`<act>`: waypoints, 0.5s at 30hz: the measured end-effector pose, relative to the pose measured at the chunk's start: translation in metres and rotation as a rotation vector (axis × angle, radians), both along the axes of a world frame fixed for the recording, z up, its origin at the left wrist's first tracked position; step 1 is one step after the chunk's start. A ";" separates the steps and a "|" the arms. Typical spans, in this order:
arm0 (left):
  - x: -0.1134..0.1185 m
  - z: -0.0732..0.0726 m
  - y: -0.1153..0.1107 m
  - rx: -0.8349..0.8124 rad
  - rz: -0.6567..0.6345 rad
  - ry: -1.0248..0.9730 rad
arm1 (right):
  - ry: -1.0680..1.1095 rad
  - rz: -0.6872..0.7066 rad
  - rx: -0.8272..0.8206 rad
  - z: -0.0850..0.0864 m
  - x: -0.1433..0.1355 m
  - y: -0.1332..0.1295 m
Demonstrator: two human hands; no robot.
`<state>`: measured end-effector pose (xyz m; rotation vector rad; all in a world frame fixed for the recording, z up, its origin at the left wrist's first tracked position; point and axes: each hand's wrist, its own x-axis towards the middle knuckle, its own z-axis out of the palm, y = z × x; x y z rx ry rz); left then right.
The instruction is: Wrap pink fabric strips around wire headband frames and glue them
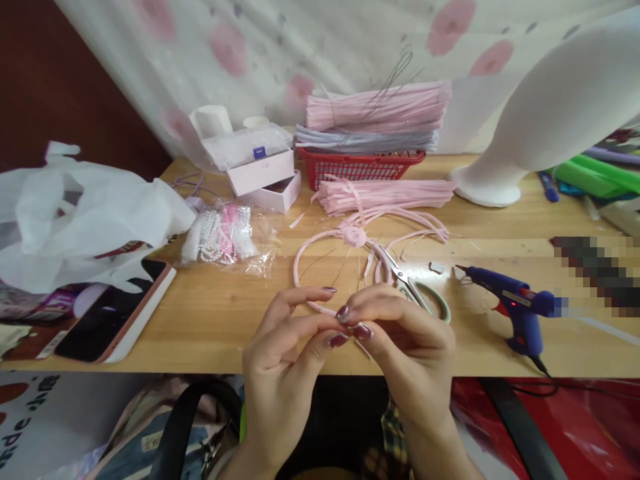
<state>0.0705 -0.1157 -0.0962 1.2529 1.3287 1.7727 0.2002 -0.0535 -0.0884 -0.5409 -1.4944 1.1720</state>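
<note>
Fingertips meet in the middle, over the table's front part. My left hand (287,347) is closed in a pinch, thumb against forefinger. Against it, my right hand (413,340) pinches too. What they hold is hidden or too small to name; a thin pale sliver shows just below the right fingertips. Behind them lies a pink hoop (296,267) with a pink rolled rosette (355,236) at its top and thin wires around it. Scissors (413,287) with pale green handles rest partly over the hoop's right side, close behind my right hand.
A blue glue gun (520,300) lies at right, near a white stand (500,173). Pink stem bundles (390,195) lie before a red basket (360,170). Left are bagged beads (225,233), white boxes (263,173), a phone (115,310) and a white plastic bag (100,207).
</note>
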 end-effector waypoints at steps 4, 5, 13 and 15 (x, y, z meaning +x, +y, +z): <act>-0.008 0.001 0.001 0.029 -0.025 0.202 | -0.006 0.071 -0.105 -0.001 0.005 0.000; -0.010 0.001 0.001 0.045 -0.035 0.211 | -0.014 0.075 -0.119 -0.001 0.006 0.001; -0.014 0.005 0.000 0.051 -0.046 0.236 | -0.342 0.143 0.230 0.005 0.026 0.005; -0.016 0.007 0.000 0.030 -0.056 0.252 | -0.404 0.120 0.290 0.009 0.029 0.005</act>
